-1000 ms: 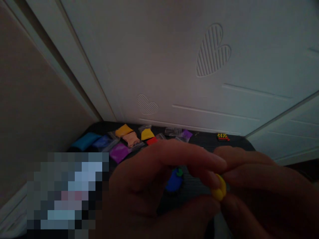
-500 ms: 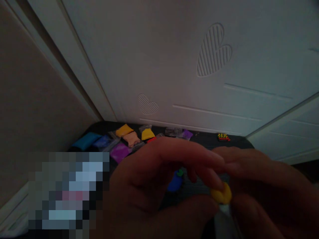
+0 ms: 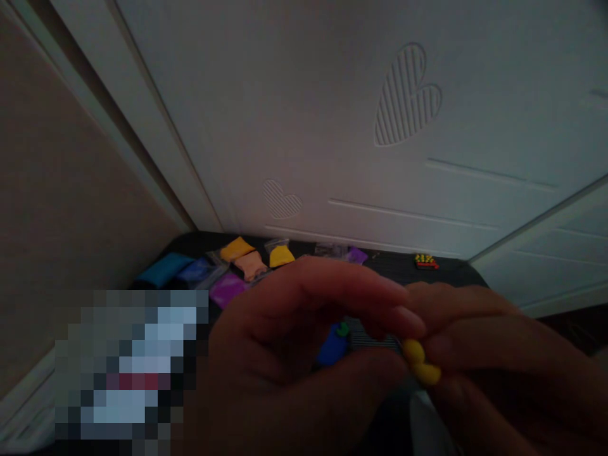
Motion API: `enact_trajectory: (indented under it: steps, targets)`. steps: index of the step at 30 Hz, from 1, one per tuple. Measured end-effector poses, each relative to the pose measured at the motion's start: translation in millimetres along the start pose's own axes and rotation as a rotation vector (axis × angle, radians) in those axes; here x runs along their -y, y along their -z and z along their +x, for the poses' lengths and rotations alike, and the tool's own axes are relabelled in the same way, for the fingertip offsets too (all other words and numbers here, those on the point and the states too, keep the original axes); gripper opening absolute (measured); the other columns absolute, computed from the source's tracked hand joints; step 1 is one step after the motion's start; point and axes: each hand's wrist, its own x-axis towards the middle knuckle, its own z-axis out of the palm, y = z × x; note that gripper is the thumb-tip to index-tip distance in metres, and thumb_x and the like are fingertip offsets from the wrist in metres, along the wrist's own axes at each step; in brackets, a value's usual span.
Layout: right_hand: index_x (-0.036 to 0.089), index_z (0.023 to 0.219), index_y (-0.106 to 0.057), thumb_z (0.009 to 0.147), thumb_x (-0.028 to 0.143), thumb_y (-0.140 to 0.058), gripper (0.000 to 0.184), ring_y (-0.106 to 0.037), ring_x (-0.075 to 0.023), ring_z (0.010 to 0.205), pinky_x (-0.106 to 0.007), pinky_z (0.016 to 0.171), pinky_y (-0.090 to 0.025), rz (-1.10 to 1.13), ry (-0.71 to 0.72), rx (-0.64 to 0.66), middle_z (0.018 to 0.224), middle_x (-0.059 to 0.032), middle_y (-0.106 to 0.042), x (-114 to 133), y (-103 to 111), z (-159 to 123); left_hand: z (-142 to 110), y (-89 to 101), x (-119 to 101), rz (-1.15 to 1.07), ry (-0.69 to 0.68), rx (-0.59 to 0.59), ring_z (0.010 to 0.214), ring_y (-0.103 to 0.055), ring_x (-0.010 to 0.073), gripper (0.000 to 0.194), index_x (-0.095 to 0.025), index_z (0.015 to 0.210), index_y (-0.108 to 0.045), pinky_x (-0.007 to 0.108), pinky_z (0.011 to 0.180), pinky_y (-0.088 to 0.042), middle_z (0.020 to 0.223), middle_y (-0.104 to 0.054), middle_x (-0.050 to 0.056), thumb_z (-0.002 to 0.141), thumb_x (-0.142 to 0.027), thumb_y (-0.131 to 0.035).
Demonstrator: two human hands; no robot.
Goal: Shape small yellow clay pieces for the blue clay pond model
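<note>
A small piece of yellow modelling clay point(image 3: 429, 373), with two rounded lobes, sits between the fingertips of both hands at lower right. My left hand point(image 3: 294, 367) curves round from the left, its thumb and fingertips pinching the clay's near side. From the right, my right hand point(image 3: 494, 354) grips the other side with its thumb and fingers. Just below the clay is a pale, smooth object point(image 3: 426, 424), partly hidden by my right hand, whose kind I cannot make out. Through the gap in my left hand shows a blue piece point(image 3: 332, 347) with a small green bit point(image 3: 342, 329) on it.
Bags of coloured clay lie along the back of the dark table point(image 3: 456, 273): orange point(image 3: 237, 249), peach point(image 3: 250, 265), yellow point(image 3: 282, 256), purple point(image 3: 228, 291) and blue point(image 3: 192, 272). A small red-and-yellow item point(image 3: 425, 261) stands at back right. Behind rises a white panel point(image 3: 323, 126) with hearts. A pixelated patch covers lower left.
The yellow clay has turned between my fingers and now shows two separate lobes. My left fingertips have shifted slightly, uncovering more of it. The things on the table stay put.
</note>
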Motion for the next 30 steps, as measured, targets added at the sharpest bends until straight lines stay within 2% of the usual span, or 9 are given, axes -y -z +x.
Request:
enact_trajectory:
  steps: [5, 10, 13, 18, 23, 26, 30]
  targets:
    - [0.024, 0.076, -0.063, 0.069, 0.009, -0.059, 0.017, -0.062, -0.0141, 0.074, -0.021, 0.061, -0.052, -0.103, 0.096, 0.027, 0.077, -0.0024, -0.064, -5.1, 2.7, -0.7, 0.3, 1.8, 0.9, 0.01, 0.068, -0.012, 0.071, -0.063, 0.0129, 0.03, -0.026, 0.092, -0.062, 0.018, 0.066, -0.054, 0.076, -0.068, -0.003, 0.062, -0.02, -0.067]
    - [0.025, 0.078, -0.062, 0.068, 0.011, -0.059, 0.018, -0.061, -0.0125, 0.072, -0.022, 0.063, -0.05, -0.217, 0.128, -0.061, 0.078, -0.0011, -0.064, -5.9, -3.8, -7.2, 1.1, 4.0, 6.3, -0.013, 0.085, 0.002, 0.07, -0.064, 0.0118, 0.036, -0.028, 0.095, -0.06, 0.017, 0.063, -0.054, 0.075, -0.067, -0.004, 0.063, -0.012, -0.066]
    - [0.025, 0.082, -0.062, 0.069, 0.011, -0.059, 0.019, -0.06, -0.0117, 0.071, -0.022, 0.063, -0.049, -0.252, 0.132, -0.066, 0.079, -0.0005, -0.064, -6.9, -4.7, -7.4, 1.2, 4.5, 7.1, 0.012, 0.085, -0.008, 0.068, -0.063, 0.0117, 0.034, -0.027, 0.092, -0.061, 0.017, 0.063, -0.054, 0.072, -0.067, -0.004, 0.062, -0.01, -0.066]
    - [0.028, 0.092, -0.059, 0.068, 0.012, -0.062, 0.028, -0.059, -0.0111, 0.073, -0.021, 0.06, -0.05, -0.279, 0.18, 0.071, 0.084, 0.0007, -0.063, -12.0, 2.0, -4.6, 1.5, 3.4, 6.5, 0.024, 0.102, -0.017, 0.07, -0.062, 0.0114, 0.034, -0.029, 0.092, -0.06, 0.017, 0.065, -0.053, 0.074, -0.066, -0.005, 0.063, -0.012, -0.066]
    - [0.028, 0.097, -0.055, 0.067, 0.012, -0.064, 0.036, -0.059, -0.0105, 0.077, -0.02, 0.065, -0.05, -0.313, 0.206, 0.126, 0.087, 0.0014, -0.062, -15.4, 6.4, -5.4, 2.8, 3.3, 8.2, 0.013, 0.097, -0.02, 0.069, -0.063, 0.0122, 0.036, -0.03, 0.091, -0.06, 0.019, 0.063, -0.054, 0.074, -0.067, -0.006, 0.063, -0.009, -0.065]
    - [0.024, 0.096, -0.054, 0.069, 0.016, -0.063, 0.03, -0.059, -0.0102, 0.079, -0.02, 0.072, -0.05, -0.326, 0.182, 0.123, 0.087, 0.0011, -0.062, -15.5, 7.6, -7.0, 2.4, 4.1, 7.9, -0.003, 0.094, 0.0, 0.069, -0.063, 0.0116, 0.036, -0.028, 0.092, -0.06, 0.017, 0.063, -0.054, 0.075, -0.067, -0.005, 0.064, -0.007, -0.064]
    - [0.022, 0.091, -0.054, 0.072, 0.019, -0.06, 0.02, -0.059, -0.0098, 0.08, -0.019, 0.072, -0.051, -0.337, 0.146, 0.131, 0.088, 0.0014, -0.062, -15.9, 7.1, -7.5, 1.1, 5.3, 5.8, -0.024, 0.127, 0.009, 0.071, -0.063, 0.0107, 0.034, -0.028, 0.092, -0.06, 0.016, 0.065, -0.053, 0.076, -0.067, -0.005, 0.065, -0.008, -0.064]
